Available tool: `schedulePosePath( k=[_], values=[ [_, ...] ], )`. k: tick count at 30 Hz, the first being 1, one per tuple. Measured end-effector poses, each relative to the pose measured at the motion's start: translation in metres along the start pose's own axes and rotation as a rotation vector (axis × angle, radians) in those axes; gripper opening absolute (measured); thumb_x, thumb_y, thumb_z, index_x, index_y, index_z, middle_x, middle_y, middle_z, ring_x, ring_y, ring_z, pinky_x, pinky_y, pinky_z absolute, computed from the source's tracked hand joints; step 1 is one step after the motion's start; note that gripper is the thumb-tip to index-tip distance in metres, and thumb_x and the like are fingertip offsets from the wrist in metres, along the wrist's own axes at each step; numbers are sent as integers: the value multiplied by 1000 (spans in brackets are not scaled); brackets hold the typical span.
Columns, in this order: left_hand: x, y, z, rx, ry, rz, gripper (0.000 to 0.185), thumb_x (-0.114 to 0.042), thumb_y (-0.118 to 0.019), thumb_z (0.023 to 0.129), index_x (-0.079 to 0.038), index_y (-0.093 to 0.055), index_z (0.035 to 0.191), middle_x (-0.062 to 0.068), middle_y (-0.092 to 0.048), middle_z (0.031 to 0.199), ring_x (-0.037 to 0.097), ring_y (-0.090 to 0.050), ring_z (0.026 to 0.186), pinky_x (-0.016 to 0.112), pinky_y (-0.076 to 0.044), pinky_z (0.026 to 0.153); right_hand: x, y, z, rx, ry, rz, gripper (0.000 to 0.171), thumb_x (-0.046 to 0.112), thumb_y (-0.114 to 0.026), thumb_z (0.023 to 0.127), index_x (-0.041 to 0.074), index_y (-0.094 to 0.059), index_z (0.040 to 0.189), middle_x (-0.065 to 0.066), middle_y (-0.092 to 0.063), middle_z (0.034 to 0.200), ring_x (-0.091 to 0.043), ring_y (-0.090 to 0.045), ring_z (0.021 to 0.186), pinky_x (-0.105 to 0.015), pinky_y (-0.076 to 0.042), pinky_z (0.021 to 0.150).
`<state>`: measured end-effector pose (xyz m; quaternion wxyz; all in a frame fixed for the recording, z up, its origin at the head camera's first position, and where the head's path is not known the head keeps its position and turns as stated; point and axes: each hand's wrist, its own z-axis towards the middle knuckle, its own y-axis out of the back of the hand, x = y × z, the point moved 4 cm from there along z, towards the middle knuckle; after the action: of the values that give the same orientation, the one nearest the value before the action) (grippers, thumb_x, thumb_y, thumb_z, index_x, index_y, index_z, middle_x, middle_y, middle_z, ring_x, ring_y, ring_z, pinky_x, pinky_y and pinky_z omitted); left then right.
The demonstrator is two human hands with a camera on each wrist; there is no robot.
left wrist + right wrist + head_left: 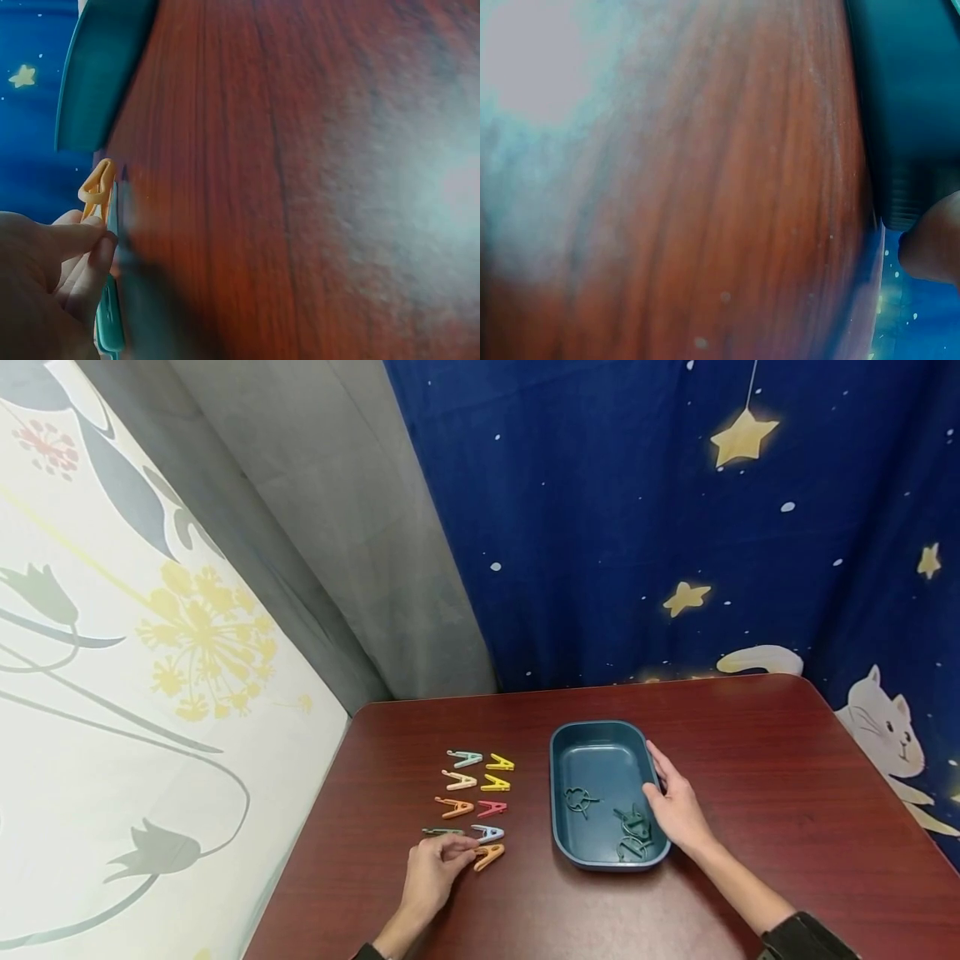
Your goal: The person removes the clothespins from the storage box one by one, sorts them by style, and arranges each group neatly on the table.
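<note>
Several small coloured clips lie in two columns on the dark red table, left of a deep blue tray. My left hand is at the near end of the columns. Its thumb and fingertips pinch the end of an orange clip. A dark green clip lies just beyond the fingers. My right hand rests along the tray's right rim with fingers fairly straight. One fingertip shows beside the tray wall. Dark green clips lie inside the tray.
A blue star-patterned curtain hangs behind the table, with a grey curtain and a floral one to the left. Bare tabletop stretches right of the tray and along the near edge.
</note>
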<state>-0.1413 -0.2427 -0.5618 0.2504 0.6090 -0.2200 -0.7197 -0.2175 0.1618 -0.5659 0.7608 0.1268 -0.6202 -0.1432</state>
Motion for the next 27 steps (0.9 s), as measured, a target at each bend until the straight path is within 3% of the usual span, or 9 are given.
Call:
schedulePosePath(
  k=[11,15,20,27],
  values=[
    [6,4,-6,58,-58,105,21,-2,-88,85,-20,-82,93,-10,-78,86,2,-71,77,20,-56,65,1,0,0,11,-21,-7,70,-6,-51,103,6,-29,168,-26,-37,164,-47,-40,147,1,-26,92],
    [0,9,-5,57,-116,152,27,4,-86,85,-18,-81,98,-8,-78,89,3,-71,79,21,-57,65,3,0,0,6,-9,-6,70,-6,-51,103,6,-29,168,-26,-37,165,-47,-41,147,-1,-27,91],
    [-21,20,3,16,-234,221,34,13,-82,84,-19,-80,97,-7,-78,88,3,-70,77,23,-54,62,3,0,1,2,-2,-2,70,-7,-51,102,5,-30,167,-25,-37,165,-46,-42,146,-1,-28,91],
    [-71,24,33,-21,-332,243,27,7,-81,89,-17,-81,102,-9,-80,92,1,-68,77,25,-53,63,2,1,0,11,-19,-10,69,-6,-51,103,5,-29,168,-26,-37,165,-47,-40,147,0,-26,92]
  ],
)
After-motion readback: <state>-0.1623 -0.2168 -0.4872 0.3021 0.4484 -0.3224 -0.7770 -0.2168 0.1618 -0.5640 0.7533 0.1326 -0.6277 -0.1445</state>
